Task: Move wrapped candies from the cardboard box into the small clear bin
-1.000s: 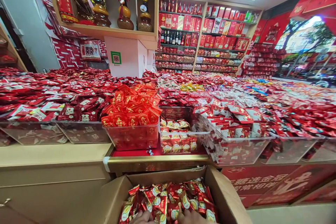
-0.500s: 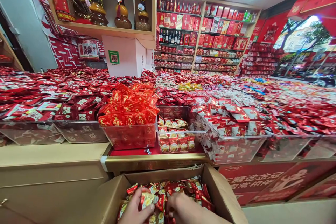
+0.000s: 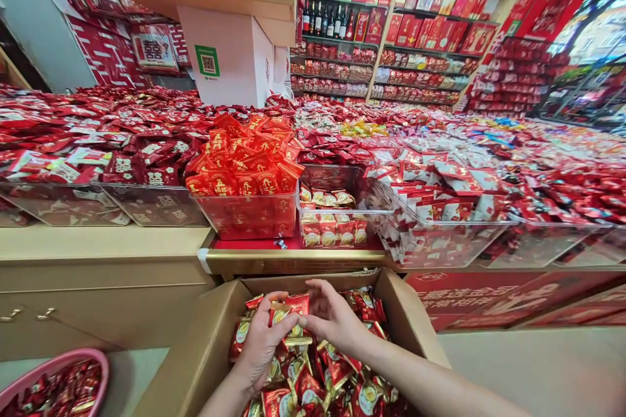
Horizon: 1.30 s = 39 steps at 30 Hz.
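Observation:
Small red-and-gold wrapped snack packets (image 3: 337, 365) fill the open cardboard box (image 3: 411, 326) below me. Over the box, my left hand (image 3: 267, 332) grips a few of these packets (image 3: 295, 305), thumb in front and fingers behind. My right hand (image 3: 337, 319) is curled at their right end, its thumb tip against the lower edge; its fingertips are partly hidden. Straight ahead on the counter stands a clear bin (image 3: 342, 212) with similar packets lined up in rows, its back part less full.
To its left, a clear bin (image 3: 249, 215) is heaped with bright red packets. More packed bins (image 3: 445, 241) run along the right. A gold-edged ledge (image 3: 298, 259) lies behind the box. A pink basket (image 3: 102, 371) of wrapped sweets sits on the floor at left.
My view has tipped down, showing more of the box and the pink basket. My right hand has come up out of the packets to those in my left hand.

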Each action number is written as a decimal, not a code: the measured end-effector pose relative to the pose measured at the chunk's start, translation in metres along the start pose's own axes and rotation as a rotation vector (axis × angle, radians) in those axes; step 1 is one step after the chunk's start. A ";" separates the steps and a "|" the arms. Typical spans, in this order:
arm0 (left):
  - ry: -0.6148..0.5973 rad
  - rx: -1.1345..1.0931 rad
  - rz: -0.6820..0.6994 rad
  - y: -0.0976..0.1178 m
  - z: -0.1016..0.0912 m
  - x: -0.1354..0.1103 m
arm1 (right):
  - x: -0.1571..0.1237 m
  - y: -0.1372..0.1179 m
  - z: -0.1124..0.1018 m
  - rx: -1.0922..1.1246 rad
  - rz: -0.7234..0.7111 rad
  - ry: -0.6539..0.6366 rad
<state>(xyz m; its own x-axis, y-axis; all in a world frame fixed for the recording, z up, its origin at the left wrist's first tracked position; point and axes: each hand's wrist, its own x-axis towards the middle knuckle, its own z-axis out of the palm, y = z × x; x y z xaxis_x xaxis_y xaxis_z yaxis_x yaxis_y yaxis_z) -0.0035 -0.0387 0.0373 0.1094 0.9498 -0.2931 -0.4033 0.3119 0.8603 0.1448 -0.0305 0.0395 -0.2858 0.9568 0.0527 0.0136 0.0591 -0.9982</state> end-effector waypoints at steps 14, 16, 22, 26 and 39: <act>0.080 0.045 -0.008 -0.014 -0.002 0.009 | -0.001 0.001 0.001 -0.694 -0.131 -0.037; 0.116 0.057 -0.014 -0.014 -0.003 0.010 | -0.004 -0.003 0.003 -0.704 -0.132 -0.131; 0.184 -0.024 -0.059 -0.011 -0.013 0.013 | -0.003 -0.012 0.001 -0.660 -0.177 -0.174; 0.115 -0.071 -0.059 -0.008 -0.016 0.012 | -0.001 -0.013 0.002 -0.613 -0.155 -0.204; 0.191 -0.149 -0.111 -0.008 -0.036 0.027 | 0.107 -0.184 -0.081 -1.138 -0.215 0.385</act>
<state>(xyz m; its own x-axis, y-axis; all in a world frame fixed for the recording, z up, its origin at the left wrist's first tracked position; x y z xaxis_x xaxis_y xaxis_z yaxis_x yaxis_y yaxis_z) -0.0304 -0.0165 0.0073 -0.0071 0.8836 -0.4681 -0.5296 0.3938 0.7513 0.1891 0.0837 0.2311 -0.0858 0.9072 0.4118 0.8876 0.2573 -0.3820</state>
